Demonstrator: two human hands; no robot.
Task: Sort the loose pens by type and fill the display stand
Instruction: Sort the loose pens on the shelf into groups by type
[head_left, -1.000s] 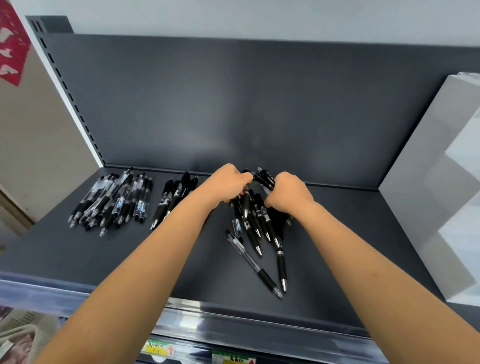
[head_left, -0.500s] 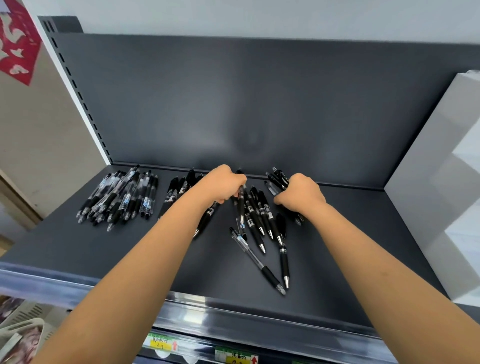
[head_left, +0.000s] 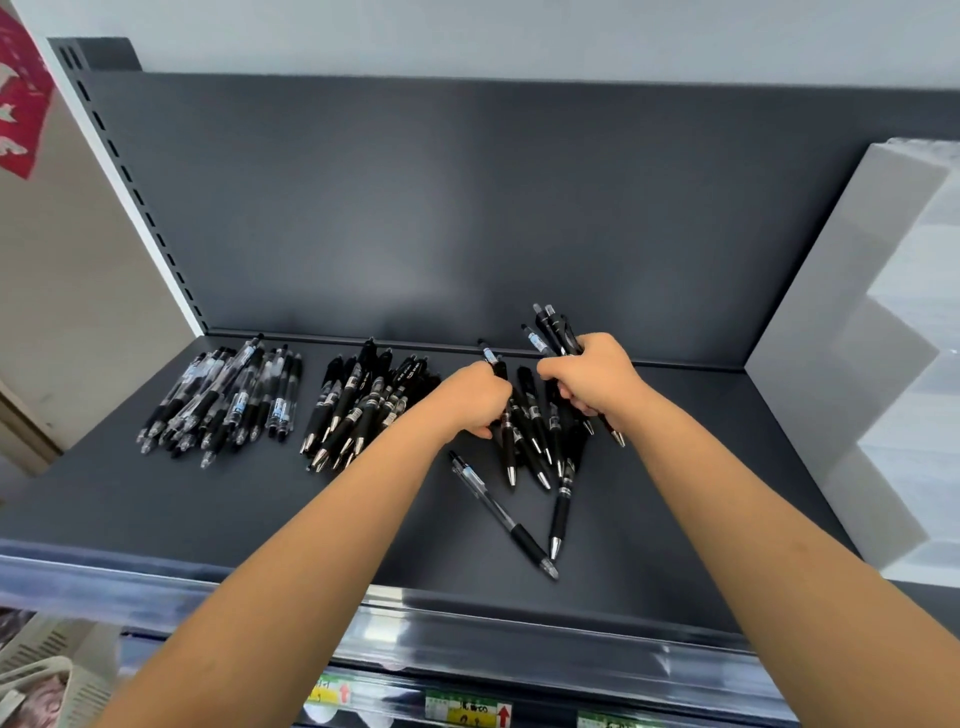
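On the dark shelf (head_left: 156, 509) lie three groups of pens. At far left is a pile of clear-barrelled pens (head_left: 223, 400). Beside it sits a pile of black pens (head_left: 358, 405). The unsorted heap (head_left: 535, 441) lies in the middle, under both hands. My left hand (head_left: 470, 397) is closed around one pen from the heap. My right hand (head_left: 589, 376) grips a bundle of several pens whose tops stick up toward the back panel. One clear pen (head_left: 504, 514) and one black pen (head_left: 561, 506) lie apart, nearer the front edge.
A grey back panel (head_left: 467, 208) closes the shelf behind. White stepped blocks (head_left: 857, 364) stand at the right end. A clear price rail (head_left: 467, 644) with tags runs along the front edge. A pale basket (head_left: 41, 686) sits below left.
My right hand has lifted slightly with its bundle of pens and closed in toward my left hand. My left hand shifted right over the heap, leaving a pen on the black pile.
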